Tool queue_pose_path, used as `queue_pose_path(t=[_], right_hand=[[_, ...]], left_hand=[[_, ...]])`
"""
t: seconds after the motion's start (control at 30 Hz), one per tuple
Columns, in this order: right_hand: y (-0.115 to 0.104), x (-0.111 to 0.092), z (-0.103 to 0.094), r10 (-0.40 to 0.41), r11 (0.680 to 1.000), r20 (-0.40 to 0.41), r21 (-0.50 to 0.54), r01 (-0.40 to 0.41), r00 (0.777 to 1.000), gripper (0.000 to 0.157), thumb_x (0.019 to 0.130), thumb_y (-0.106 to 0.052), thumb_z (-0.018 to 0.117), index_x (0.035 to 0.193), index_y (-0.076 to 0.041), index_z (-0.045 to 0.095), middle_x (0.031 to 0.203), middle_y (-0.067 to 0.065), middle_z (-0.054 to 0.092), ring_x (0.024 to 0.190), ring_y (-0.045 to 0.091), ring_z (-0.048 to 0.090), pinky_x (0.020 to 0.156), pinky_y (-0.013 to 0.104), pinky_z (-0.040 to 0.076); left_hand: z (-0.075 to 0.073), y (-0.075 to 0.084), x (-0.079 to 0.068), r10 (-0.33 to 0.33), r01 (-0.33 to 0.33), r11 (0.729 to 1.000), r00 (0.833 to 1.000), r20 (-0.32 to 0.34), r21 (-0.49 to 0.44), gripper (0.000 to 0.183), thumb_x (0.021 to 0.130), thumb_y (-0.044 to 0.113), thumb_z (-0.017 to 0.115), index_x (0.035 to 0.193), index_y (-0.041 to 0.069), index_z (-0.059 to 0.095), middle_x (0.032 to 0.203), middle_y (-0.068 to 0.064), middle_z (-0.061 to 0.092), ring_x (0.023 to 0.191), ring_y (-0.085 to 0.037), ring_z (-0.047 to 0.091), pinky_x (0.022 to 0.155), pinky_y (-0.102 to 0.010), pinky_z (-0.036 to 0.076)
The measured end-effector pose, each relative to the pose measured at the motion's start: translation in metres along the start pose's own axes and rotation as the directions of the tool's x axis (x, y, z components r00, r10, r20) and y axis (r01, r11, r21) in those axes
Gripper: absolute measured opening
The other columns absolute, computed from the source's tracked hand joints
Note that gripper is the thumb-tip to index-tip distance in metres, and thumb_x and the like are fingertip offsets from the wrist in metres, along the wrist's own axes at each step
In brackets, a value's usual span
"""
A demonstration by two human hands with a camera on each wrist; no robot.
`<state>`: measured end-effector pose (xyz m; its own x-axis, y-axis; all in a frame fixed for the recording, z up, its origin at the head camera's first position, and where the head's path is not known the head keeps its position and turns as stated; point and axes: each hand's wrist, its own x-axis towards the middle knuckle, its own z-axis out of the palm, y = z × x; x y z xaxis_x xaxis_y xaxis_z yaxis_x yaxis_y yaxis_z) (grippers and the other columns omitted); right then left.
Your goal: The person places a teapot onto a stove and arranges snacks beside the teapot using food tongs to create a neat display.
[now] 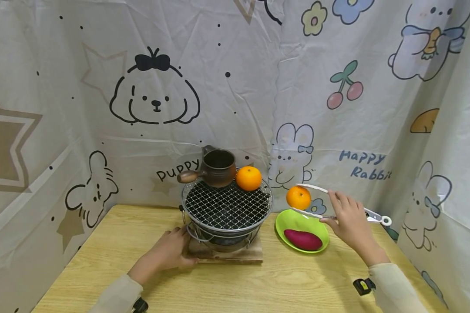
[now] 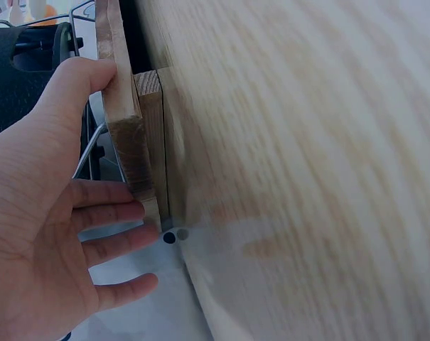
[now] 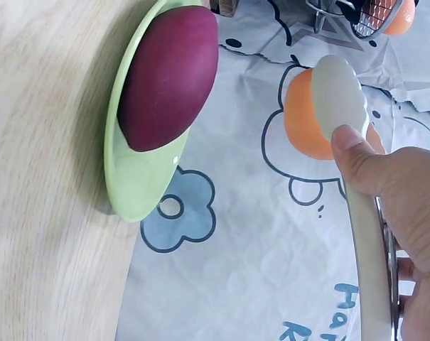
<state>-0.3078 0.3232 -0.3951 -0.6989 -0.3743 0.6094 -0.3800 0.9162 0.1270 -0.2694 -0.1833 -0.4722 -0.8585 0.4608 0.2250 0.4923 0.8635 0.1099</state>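
My right hand (image 1: 350,219) grips a pair of white-tipped tongs (image 3: 367,234), its thumb along one arm. Between the tong tips an orange (image 1: 298,198) is held up above the rim of a green plate (image 1: 324,228). A purple sweet potato (image 1: 303,240) lies on that plate. My left hand (image 1: 173,248) holds the left end of the wooden board (image 2: 122,106) under a round grill (image 1: 227,230), thumb and fingers against its edges. On the grill's wire mesh (image 1: 223,206) stand a brown clay pot (image 1: 219,171) with a wooden handle and a second orange (image 1: 248,178).
The wooden table (image 1: 282,287) runs back to a printed cloth (image 1: 235,100) hung behind and along the sides. A wire handle (image 1: 199,237) loops out from the grill's front left, close to my left hand. The pot's handle (image 1: 189,176) points left past the mesh rim.
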Motion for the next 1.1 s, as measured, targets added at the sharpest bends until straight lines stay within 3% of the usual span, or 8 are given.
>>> queue_pose_path(t=[0.43, 0.77, 1.1], right_hand=[[-0.005, 0.008, -0.007, 0.0, 0.999, -0.11, 0.046, 0.006, 0.994, 0.096, 0.068, -0.017, 0.094, 0.147, 0.006, 0.046, 0.134, 0.032, 0.054, 0.119, 0.049, 0.051, 0.099, 0.066, 0.043], [-0.014, 0.021, -0.026, -0.007, 0.996, -0.146, 0.086, 0.019, 0.989, 0.102, 0.066, -0.015, 0.095, 0.152, 0.002, 0.041, 0.136, 0.032, 0.052, 0.121, 0.049, 0.049, 0.102, 0.068, 0.041], [-0.023, 0.035, -0.053, -0.093, 0.986, -0.209, 0.117, 0.119, 0.973, 0.099, 0.061, -0.012, 0.097, 0.146, 0.004, 0.049, 0.131, 0.03, 0.055, 0.117, 0.047, 0.052, 0.099, 0.066, 0.044]], left_hand=[[0.001, 0.0, 0.0, 0.007, -0.007, 1.0, 1.0, -0.002, 0.001, 0.096, 0.075, 0.061, 0.077, 0.14, -0.006, 0.054, 0.14, -0.025, 0.058, 0.111, -0.039, 0.062, 0.085, -0.058, 0.055], [0.0, 0.002, 0.0, 0.01, -0.01, 1.0, 1.0, -0.005, -0.004, 0.095, 0.075, 0.06, 0.077, 0.139, -0.006, 0.055, 0.139, -0.025, 0.059, 0.109, -0.039, 0.063, 0.083, -0.057, 0.055], [0.0, 0.001, 0.0, 0.015, -0.015, 1.0, 1.0, -0.013, 0.013, 0.095, 0.075, 0.061, 0.078, 0.139, -0.006, 0.055, 0.139, -0.024, 0.06, 0.108, -0.039, 0.063, 0.082, -0.057, 0.056]])
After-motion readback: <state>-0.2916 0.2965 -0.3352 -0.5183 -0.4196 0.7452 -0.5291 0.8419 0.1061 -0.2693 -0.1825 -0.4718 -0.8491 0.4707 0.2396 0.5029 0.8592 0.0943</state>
